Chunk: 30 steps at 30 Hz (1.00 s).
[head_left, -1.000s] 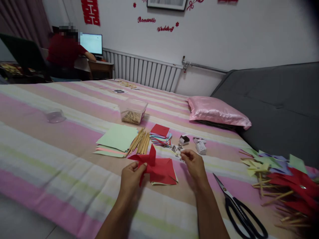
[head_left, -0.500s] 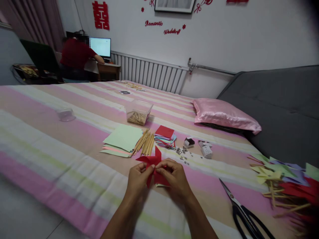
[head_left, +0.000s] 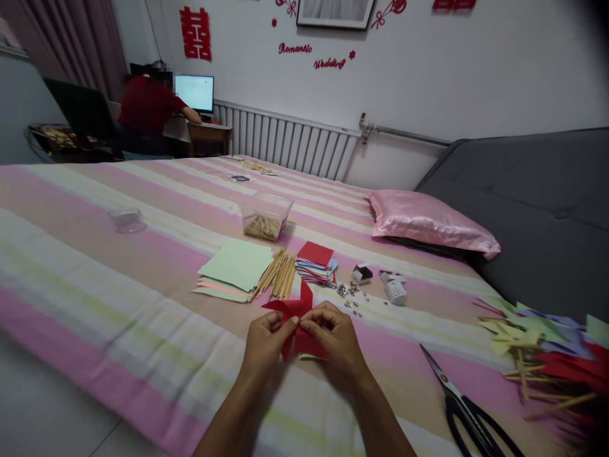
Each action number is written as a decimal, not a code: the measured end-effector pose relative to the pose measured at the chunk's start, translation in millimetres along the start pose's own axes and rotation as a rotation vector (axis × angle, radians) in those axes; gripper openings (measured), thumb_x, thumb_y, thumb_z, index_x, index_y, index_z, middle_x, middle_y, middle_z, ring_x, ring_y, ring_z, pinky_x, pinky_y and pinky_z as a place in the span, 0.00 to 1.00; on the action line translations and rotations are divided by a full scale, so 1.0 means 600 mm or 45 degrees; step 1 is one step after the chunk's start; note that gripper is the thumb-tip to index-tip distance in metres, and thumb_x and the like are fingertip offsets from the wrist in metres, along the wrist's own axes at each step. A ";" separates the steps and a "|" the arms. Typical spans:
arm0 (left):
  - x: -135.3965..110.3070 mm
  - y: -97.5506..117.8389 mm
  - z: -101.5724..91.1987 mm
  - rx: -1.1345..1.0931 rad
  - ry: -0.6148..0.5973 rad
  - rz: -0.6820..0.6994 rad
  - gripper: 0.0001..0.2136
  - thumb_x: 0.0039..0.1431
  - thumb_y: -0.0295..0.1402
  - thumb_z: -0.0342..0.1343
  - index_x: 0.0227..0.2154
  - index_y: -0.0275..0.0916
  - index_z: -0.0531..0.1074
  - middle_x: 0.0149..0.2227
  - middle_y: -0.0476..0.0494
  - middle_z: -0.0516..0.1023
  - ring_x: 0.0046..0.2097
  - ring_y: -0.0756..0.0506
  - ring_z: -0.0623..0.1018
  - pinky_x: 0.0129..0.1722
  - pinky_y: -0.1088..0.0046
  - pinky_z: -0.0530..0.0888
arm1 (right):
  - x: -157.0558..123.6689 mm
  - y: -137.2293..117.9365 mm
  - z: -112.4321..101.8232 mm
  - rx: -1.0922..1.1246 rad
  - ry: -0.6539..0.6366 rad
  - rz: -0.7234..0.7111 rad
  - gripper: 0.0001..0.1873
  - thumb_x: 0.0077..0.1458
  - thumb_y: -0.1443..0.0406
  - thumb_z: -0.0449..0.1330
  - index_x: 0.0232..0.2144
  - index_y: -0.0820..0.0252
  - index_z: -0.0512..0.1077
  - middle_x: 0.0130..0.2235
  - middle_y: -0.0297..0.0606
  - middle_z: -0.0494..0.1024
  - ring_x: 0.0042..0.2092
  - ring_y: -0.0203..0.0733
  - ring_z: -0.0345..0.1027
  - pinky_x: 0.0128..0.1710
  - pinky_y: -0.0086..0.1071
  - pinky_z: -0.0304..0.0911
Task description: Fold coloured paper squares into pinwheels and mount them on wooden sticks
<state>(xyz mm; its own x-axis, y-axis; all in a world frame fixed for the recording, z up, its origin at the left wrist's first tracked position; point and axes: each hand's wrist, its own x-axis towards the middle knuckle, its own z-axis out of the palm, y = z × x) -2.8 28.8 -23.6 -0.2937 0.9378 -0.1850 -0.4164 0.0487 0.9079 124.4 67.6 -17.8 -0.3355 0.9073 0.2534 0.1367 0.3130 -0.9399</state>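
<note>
A red paper pinwheel (head_left: 291, 308) is held up between both hands, its pointed blades sticking out above and to the left. My left hand (head_left: 267, 337) pinches it near the centre, thumb on top. From the other side, my right hand (head_left: 333, 333) has its thumb and finger closed at the same centre; whether a small pin sits there is hidden. Under the hands, red paper and a pale green edge (head_left: 311, 357) show on the bedspread. Just beyond lie thin wooden sticks (head_left: 284, 276), a stack of small coloured squares (head_left: 314, 255) and larger pale green sheets (head_left: 238, 265).
Black-handled scissors (head_left: 459, 397) lie at right, beside a pile of finished paper pinwheels (head_left: 547, 343). Small metal pins (head_left: 349, 290) are scattered near little boxes (head_left: 394, 291). Farther back stand a clear tub of sticks (head_left: 264, 222) and a pillow (head_left: 428, 219). A person (head_left: 147, 108) sits at a computer.
The view has shifted very slightly. Both hands keep their pinch at the pinwheel's centre, and its upper blade leans a little more to the right.
</note>
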 end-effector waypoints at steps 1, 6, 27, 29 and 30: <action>0.000 0.001 0.000 0.023 0.014 0.015 0.09 0.35 0.33 0.66 0.17 0.33 0.72 0.16 0.48 0.72 0.21 0.49 0.72 0.24 0.74 0.68 | 0.000 -0.001 0.000 0.008 -0.004 -0.001 0.05 0.48 0.64 0.61 0.24 0.59 0.75 0.27 0.33 0.68 0.31 0.36 0.61 0.31 0.30 0.56; -0.002 0.013 0.007 0.136 0.095 0.144 0.09 0.31 0.30 0.66 0.13 0.33 0.70 0.14 0.50 0.70 0.20 0.51 0.69 0.21 0.77 0.65 | 0.001 0.001 0.001 0.100 -0.026 0.058 0.06 0.48 0.63 0.61 0.24 0.60 0.74 0.28 0.33 0.68 0.29 0.35 0.59 0.29 0.29 0.55; -0.003 0.010 0.006 0.205 0.077 0.208 0.06 0.37 0.31 0.63 0.19 0.33 0.74 0.19 0.46 0.75 0.24 0.48 0.73 0.24 0.76 0.69 | -0.003 0.009 0.016 0.337 0.084 0.035 0.10 0.45 0.64 0.62 0.27 0.58 0.62 0.26 0.28 0.69 0.29 0.34 0.64 0.30 0.27 0.60; -0.003 0.009 0.005 0.182 0.057 0.190 0.07 0.36 0.31 0.63 0.19 0.33 0.74 0.19 0.45 0.76 0.24 0.47 0.74 0.25 0.75 0.69 | -0.003 0.010 0.020 0.460 0.082 0.076 0.14 0.44 0.64 0.63 0.30 0.56 0.60 0.28 0.28 0.71 0.29 0.34 0.66 0.29 0.27 0.62; -0.003 0.009 0.006 0.167 0.051 0.175 0.08 0.36 0.32 0.64 0.19 0.33 0.75 0.19 0.45 0.76 0.25 0.47 0.74 0.25 0.74 0.70 | -0.003 0.010 0.021 0.511 0.064 0.107 0.16 0.44 0.63 0.64 0.33 0.55 0.59 0.29 0.29 0.73 0.30 0.35 0.68 0.29 0.28 0.63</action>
<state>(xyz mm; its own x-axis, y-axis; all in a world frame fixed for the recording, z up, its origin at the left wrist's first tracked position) -1.6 28.6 -17.1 -0.3754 0.9243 -0.0687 -0.2552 -0.0319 0.9664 114.2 64.6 -26.6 -0.2914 0.9407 0.1735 -0.2160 0.1119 -0.9699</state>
